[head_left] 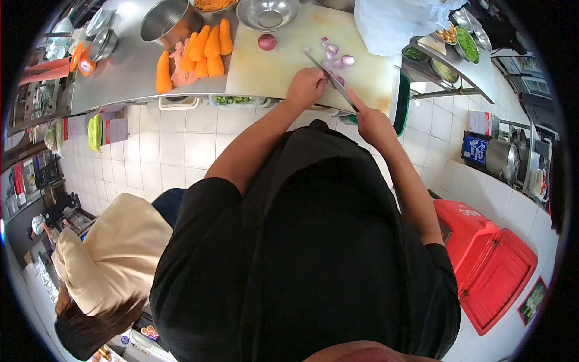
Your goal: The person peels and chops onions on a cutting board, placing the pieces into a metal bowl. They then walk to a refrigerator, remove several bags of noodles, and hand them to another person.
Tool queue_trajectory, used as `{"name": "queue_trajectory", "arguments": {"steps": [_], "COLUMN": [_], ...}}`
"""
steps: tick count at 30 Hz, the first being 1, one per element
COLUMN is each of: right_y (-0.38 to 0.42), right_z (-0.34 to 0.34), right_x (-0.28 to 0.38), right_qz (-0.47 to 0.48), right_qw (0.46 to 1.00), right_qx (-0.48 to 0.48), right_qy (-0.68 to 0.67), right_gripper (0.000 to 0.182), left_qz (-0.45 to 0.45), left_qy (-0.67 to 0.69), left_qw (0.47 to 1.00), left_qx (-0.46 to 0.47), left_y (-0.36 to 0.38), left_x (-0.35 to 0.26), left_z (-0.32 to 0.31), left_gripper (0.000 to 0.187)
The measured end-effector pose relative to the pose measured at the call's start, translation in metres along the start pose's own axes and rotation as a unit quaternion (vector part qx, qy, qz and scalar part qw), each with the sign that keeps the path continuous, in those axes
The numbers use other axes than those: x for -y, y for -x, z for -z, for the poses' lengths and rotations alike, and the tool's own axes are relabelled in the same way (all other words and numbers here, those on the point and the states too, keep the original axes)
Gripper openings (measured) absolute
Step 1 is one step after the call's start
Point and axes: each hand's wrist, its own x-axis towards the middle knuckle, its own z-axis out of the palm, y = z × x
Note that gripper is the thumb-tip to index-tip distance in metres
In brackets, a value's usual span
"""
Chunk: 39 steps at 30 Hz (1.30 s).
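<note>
A knife (333, 82) is in my right hand (374, 122), its blade slanting up and left over the pale cutting board (259, 75). Curled fingers of my left hand (307, 85) rest on the board beside the blade, closed; whatever they press on is too small to make out. Just right of the blade lies a purple onion piece (340, 81). More cut onion pieces (344, 61) are scattered beyond the knife. A whole purple onion (267, 41) sits farther left on the board, below a metal bowl (268, 13).
Peeled carrots (212, 43) and a metal pot (170, 25) stand left of the board. At its right are a white plastic bag (386, 27) and a green bin (402, 102). A red bin (482, 259) stands low right; another person (114, 253) is behind at left.
</note>
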Motion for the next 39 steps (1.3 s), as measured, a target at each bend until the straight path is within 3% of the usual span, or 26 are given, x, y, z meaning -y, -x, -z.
{"name": "queue_trajectory", "arguments": {"steps": [25, 30, 34, 37, 39], "right_y": [-0.001, 0.001, 0.016, 0.009, 0.0], "right_z": [-0.023, -0.006, 0.023, 0.032, 0.035], "right_x": [0.002, -0.006, -0.003, -0.003, -0.003], "right_qz": [-0.022, -0.015, 0.003, -0.008, -0.018], "right_qw": [0.999, 0.999, 0.994, 0.99, 0.99], "right_qx": [-0.008, -0.026, -0.103, -0.136, -0.139], "right_qy": [-0.025, -0.028, 0.031, 0.035, 0.032], "right_gripper": [0.073, 0.068, 0.069, 0.07, 0.071], "left_qz": [-0.027, 0.008, 0.102, 0.011, -0.013], "left_qy": [-0.011, 0.019, 0.036, 0.026, -0.019], "left_qw": [1.0, 1.0, 0.994, 1.0, 0.998], "left_qx": [-0.01, 0.004, -0.02, 0.003, 0.057], "left_y": [-0.002, -0.005, 0.004, 0.005, -0.003], "left_x": [-0.001, -0.005, -0.023, -0.036, -0.042], "left_z": [0.0, 0.005, 0.013, 0.026, 0.028], "left_gripper": [0.007, 0.007, 0.031, 0.051, 0.053]}}
